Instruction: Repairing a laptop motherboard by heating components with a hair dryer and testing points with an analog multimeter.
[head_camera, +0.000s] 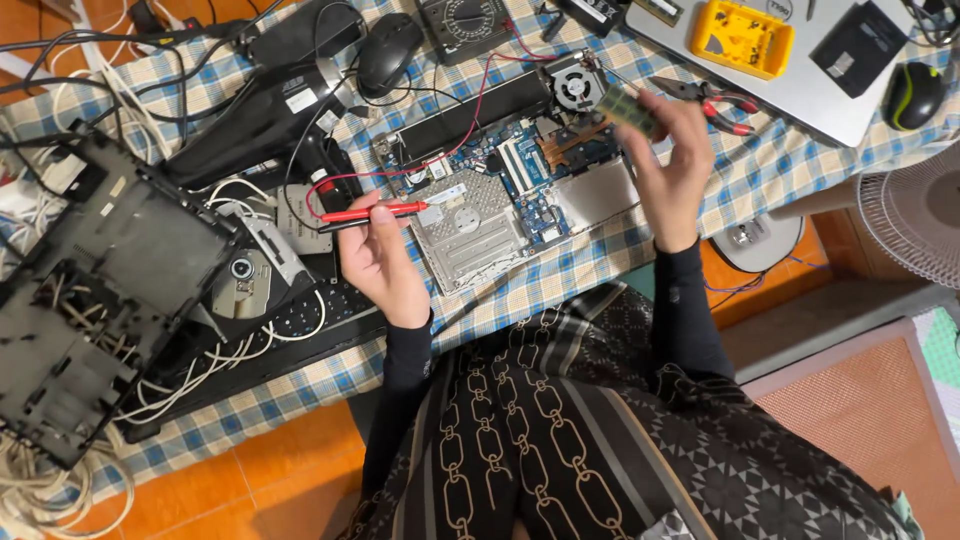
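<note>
The laptop (510, 180) lies on the table (660, 235) with its bottom cover off, so its blue board, its silver metal parts and its little round fan (577, 85) all show. That part of the work looks done: the machine is already opened up. The right hand (672, 165) is closed around a small green memory stick (630, 108) and holds it up in the air, just above the fan corner of the laptop. The stick is out of its slot and is not touching the board. The left hand (380, 262) is closed on two thin test probes (372, 213), one red and one black, held together like pencils. Their tips point at the silver plate in the middle of the laptop and sit very near it, but I cannot tell if they touch. The red wire (480, 95) from the probe runs up across the board to the black meter (462, 25) at the top of the table. To my eye the checking is in the middle: the stick is out and in the hand, and the laptop is still open and not put back together. A black plastic frame (95, 300), a disc drive (245, 285) and white cables (200, 385) lie off to the left. Red pliers (720, 102) and a yellow box (742, 38) sit well apart to the right.
</note>
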